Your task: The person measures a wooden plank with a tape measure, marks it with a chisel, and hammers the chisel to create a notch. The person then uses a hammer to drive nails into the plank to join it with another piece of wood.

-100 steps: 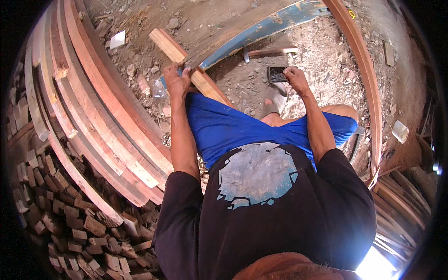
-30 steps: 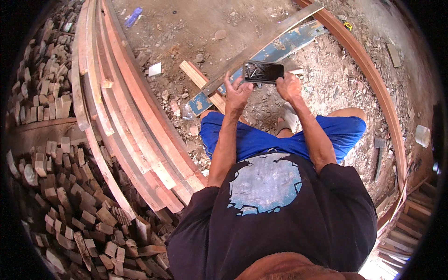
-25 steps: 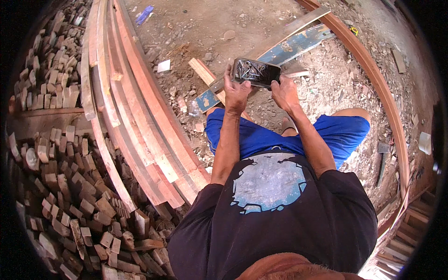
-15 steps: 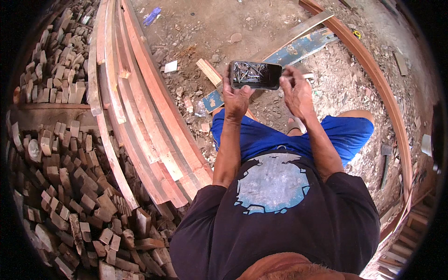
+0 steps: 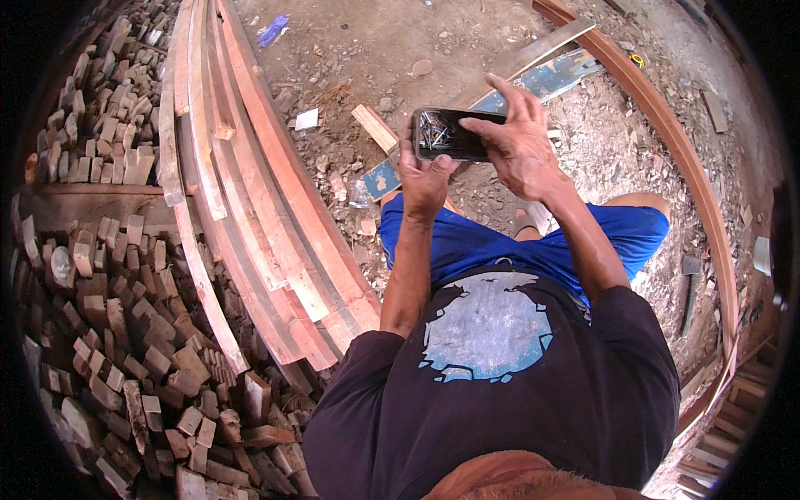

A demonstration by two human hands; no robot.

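In front of me is a shallow black rectangular box (image 5: 467,155), with thin metal nails (image 5: 435,132) bunched toward its left side. My left hand (image 5: 423,177) grips the box by its left end, the thumb along the near rim and the other fingers mostly hidden underneath. Over the right part of the box is my right hand (image 5: 525,150), its fingers apart. One fingertip of it points down into the box near the nails. Nothing shows between those fingers; whether the tip touches a nail I cannot tell.
Long reddish planks (image 5: 250,183) lie stacked at left, beside a big pile of wood offcuts (image 5: 125,325). A blue-painted board (image 5: 550,77) lies on the ground beyond the box. A long brown beam (image 5: 667,125) runs down the right side. A purple glove-like item (image 5: 272,30) lies far off.
My right hand has moved left and up from beside the box's right end to over its inside, fingers spreading. My left hand still holds the box in nearly the same place.
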